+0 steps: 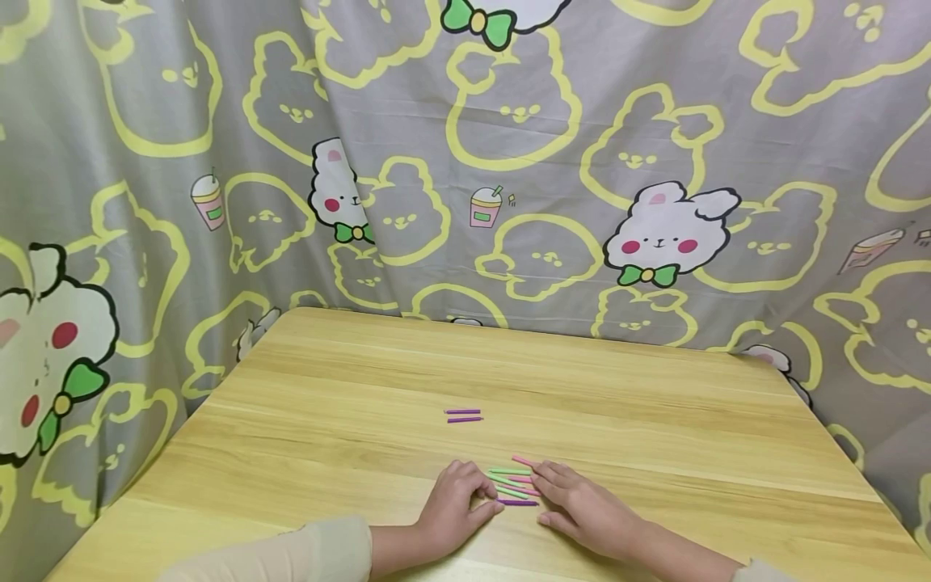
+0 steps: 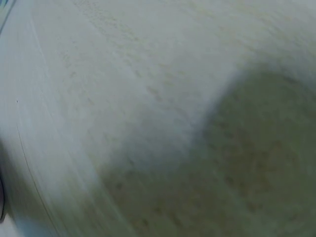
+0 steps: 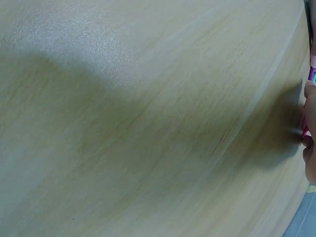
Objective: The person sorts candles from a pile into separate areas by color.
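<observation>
A small group of thin sticks lies between the two hands in the head view: green sticks (image 1: 509, 471), pink sticks (image 1: 520, 480) and a purple stick (image 1: 518, 503) nearest the person. My left hand (image 1: 457, 505) has curled fingers, and its thumb and index fingertip meet at the purple stick's left end. From the other side, my right hand (image 1: 592, 511) rests with fairly straight fingers on the right ends of the pink sticks. At the right wrist view's edge, fingers (image 3: 310, 111) show beside bits of purple and pink. The left wrist view holds only tabletop and shadow.
Farther back on the wooden table (image 1: 349, 380), two more purple sticks (image 1: 464, 415) lie side by side. A grey curtain (image 1: 422, 121) with cartoon prints hangs along the table's back and sides.
</observation>
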Demonstrator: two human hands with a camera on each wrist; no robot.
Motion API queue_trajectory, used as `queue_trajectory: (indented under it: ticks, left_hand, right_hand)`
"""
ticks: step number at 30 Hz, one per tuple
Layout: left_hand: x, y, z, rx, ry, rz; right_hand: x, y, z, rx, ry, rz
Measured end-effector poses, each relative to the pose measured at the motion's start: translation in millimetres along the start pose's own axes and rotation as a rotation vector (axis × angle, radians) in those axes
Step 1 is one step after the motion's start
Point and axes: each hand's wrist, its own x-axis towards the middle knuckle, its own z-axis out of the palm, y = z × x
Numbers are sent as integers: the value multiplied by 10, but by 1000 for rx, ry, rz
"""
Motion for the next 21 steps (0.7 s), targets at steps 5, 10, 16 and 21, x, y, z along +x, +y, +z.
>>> queue_trajectory:
  ticks: [5,10,16,21]
  left_hand:
    - [-1,11,-5,7,-4,-3]
    - [0,19,-14,17,-21,-4]
    - [-2,14,-26,33,-28,27]
    - [-8,-4,-39,49,-39,50]
  right_hand:
    - [-3,-3,4,-6,2,5]
    - [-4,1,8,-4,4,8]
    - [-6,8,11,-10,16,-1]
    - [-5,10,13,-12,21,-10]
